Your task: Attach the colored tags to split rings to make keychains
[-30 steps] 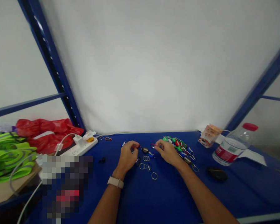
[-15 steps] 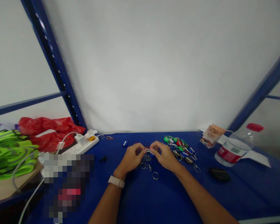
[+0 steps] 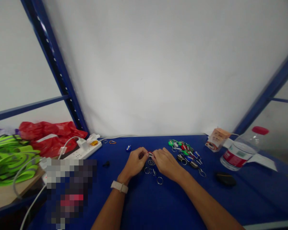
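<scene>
1. While both hands are held close together over the bench, a small reddish piece, partly hidden, is kept between their fingers, just beyond some metal rings.
2. By the left hand, the piece is pinched between thumb and fingers.
3. By the right hand, the piece is touched from the opposite side with bent fingers; whether it is pinched there cannot be told.
4. To the right of that hand, a heap of coloured key rings is spread.
5. Beyond the left hand, a blue tag is seen, with an orange carabiner placed farther left.
6. At the right, a bottle is set near an orange box.
</scene>
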The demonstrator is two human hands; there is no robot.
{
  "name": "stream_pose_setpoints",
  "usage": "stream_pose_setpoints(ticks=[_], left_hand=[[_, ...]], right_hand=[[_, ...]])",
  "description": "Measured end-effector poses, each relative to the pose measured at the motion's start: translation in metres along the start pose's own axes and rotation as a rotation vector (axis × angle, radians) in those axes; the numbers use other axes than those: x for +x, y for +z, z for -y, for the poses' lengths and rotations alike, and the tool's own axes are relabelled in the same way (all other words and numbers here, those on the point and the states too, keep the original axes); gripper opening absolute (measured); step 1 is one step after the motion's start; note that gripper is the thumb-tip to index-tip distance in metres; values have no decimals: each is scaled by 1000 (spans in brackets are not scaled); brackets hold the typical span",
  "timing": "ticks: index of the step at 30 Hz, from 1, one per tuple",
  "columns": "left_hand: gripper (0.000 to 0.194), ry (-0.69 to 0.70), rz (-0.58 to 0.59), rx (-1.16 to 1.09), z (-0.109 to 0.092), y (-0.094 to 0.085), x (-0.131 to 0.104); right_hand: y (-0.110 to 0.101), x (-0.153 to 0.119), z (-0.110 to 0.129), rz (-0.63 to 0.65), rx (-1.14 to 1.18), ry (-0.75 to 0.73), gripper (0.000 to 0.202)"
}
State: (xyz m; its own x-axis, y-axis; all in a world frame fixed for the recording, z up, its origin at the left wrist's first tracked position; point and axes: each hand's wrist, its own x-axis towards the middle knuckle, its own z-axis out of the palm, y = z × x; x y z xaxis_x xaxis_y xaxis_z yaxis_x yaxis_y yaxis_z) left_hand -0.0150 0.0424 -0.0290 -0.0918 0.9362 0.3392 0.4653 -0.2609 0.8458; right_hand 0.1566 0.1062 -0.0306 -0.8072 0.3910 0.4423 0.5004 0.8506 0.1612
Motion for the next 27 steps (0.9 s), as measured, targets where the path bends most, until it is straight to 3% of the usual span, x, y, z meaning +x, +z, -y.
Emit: stream_pose_setpoints(ticks=[9,22,27], left_hand=[[24,-10,24,-57,3,1,1],[27,-13,28,-5,1,1,0],[28,-33,-54,-32,-1,-1,1]], right_hand=[[6,1,4,7,-31,43,20],[-1,0,3,68,66,48,20],[-2,1,-2,40,138,113,23]])
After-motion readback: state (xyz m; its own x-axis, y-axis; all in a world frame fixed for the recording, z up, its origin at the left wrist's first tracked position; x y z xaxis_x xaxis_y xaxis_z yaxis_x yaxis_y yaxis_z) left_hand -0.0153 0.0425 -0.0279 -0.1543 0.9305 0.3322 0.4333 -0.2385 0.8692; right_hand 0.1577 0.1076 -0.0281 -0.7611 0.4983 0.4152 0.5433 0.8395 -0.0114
